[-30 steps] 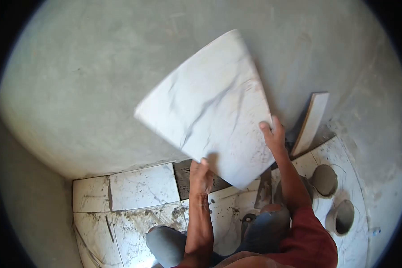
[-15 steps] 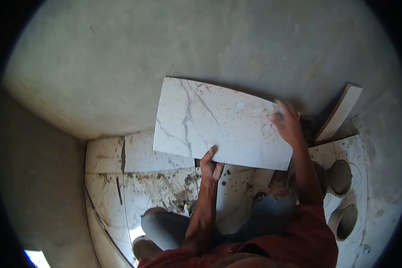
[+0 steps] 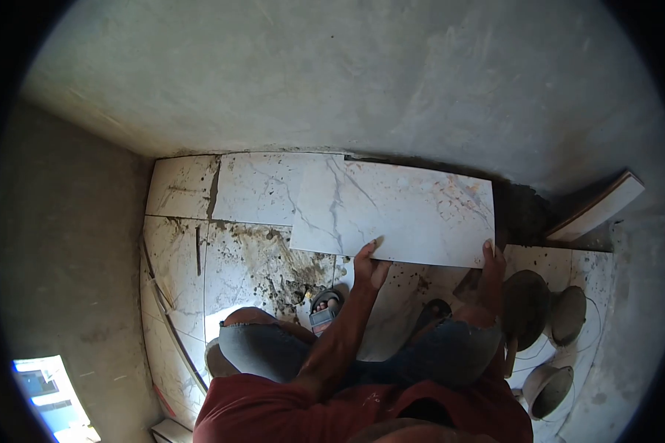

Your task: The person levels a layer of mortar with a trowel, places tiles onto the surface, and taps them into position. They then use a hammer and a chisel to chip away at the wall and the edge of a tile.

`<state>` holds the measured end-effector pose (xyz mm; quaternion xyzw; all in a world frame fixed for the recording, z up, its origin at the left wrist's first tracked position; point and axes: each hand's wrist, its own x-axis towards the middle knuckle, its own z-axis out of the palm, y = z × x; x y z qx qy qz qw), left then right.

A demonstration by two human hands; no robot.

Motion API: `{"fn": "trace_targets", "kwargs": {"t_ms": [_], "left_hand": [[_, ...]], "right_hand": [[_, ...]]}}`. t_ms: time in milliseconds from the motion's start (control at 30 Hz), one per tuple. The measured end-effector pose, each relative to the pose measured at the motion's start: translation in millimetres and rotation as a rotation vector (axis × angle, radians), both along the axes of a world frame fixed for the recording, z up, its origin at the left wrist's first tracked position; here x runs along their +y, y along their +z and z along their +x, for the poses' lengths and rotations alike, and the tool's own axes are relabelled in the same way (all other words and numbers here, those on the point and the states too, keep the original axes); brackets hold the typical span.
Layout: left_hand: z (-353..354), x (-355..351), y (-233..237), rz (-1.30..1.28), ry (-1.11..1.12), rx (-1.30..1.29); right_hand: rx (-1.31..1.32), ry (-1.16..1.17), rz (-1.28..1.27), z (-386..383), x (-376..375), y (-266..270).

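A white tile point(image 3: 399, 214) with grey veins and brownish specks is held low over the floor, near the foot of the wall. My left hand point(image 3: 372, 264) grips its near edge, thumb on the top face and fingers underneath. At the near right corner, my right hand point(image 3: 493, 258) holds the tile with the fingertips along its right edge. The left end of the tile overlaps a similar floor tile point(image 3: 255, 188) in the row along the wall. Dark mortar point(image 3: 521, 207) shows beyond the right edge; whatever lies under the tile is hidden.
A narrow tile strip point(image 3: 598, 210) leans against the wall at right. A dark round pan point(image 3: 524, 306) and two small buckets point(image 3: 567, 316) point(image 3: 548, 391) stand on the floor. Long thin strips point(image 3: 177, 332) lie at left. Mortar smears point(image 3: 273, 266) cover nearby tiles.
The tile has come down toward the floor and levelled out. My right hand has moved from the tile's upper face to its near right corner; my left hand keeps its grip.
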<state>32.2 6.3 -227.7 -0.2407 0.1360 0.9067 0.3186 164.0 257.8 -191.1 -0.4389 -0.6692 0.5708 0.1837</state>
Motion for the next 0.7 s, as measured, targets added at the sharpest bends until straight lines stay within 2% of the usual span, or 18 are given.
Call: {"fn": "trace_targets", "kwargs": {"t_ms": [67,133,167,233,267,333,400,467,567,700], "left_hand": [[2.8,3.7,-4.3,-0.044,0.022,-0.029],[6.4,5.0,-21.3,-0.009,0.018,-0.011],[5.9,6.7,-28.9,0.013,0.022,-0.029],[4.3,13.0,-44.0,-0.012,0.017,-0.021],[0.6,15.6,-47.3,-0.041,0.006,-0.024],[-2.3,25.7,-42.4,-0.013,0.001,-0.034],[-8.3,37.7,-34.0,0.035,-0.017,-0.054],[-10.0,51.9,-49.4,0.035,0.003,-0.081],[-7.3,68.5,-71.5,0.010,0.020,-0.161],[-2.7,89.1,-92.8,0.055,0.054,-0.173]], "right_hand": [[0.015,0.005,-0.022,-6.3,2.8,-2.7],[-0.007,-0.122,-0.343,-6.0,1.1,-4.3],[-0.002,-0.117,-0.339,-1.0,2.8,-14.9],[0.565,-0.104,-0.838,8.5,4.6,-46.1],[0.571,-0.094,-0.839,5.5,-0.1,-51.2],[0.660,-0.179,-1.013,3.8,-12.6,-50.1],[0.651,-0.211,-0.973,-5.3,-14.4,-44.8],[0.697,-0.292,-0.895,-9.7,-8.9,-68.5],[0.589,-0.235,-0.866,-3.7,20.2,-90.6],[0.606,-0.240,-0.853,-6.8,45.3,-98.0]]}}
